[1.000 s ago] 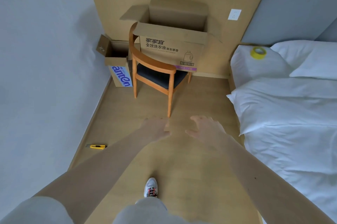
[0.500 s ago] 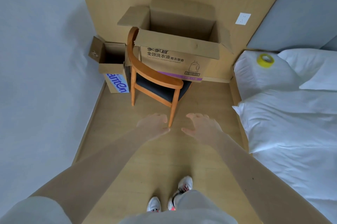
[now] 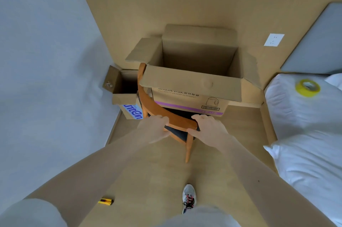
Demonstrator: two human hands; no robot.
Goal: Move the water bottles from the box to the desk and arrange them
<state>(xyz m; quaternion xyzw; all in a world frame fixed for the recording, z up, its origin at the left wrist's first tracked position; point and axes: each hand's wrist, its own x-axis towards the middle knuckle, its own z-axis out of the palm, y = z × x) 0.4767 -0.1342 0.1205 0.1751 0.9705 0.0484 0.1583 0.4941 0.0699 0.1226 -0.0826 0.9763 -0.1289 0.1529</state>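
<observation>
Both left hand (image 3: 154,129) and right hand (image 3: 210,129) grip the chair backrest (image 3: 178,119); the box (image 3: 190,86) opens upward, long axis running left-right.

We see matt brown cardboard box (image 3: 190,86) at ctr, smooth varnished wood chair (image 3: 177,120) w/ dark cloth seat (image 3: 175,131), pale wood-look floor (image 3: 166,171), white cloth bedding (image 3: 305,152) at rt, glossy yellow tape roll (image 3: 299,90).

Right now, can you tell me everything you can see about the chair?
The chair is orange-brown wood with a curved back rail, a dark seat and one leg showing. It stands upright on the floor, tight against the big open cardboard box. The left hand and the right hand both grip its back rail.
</observation>
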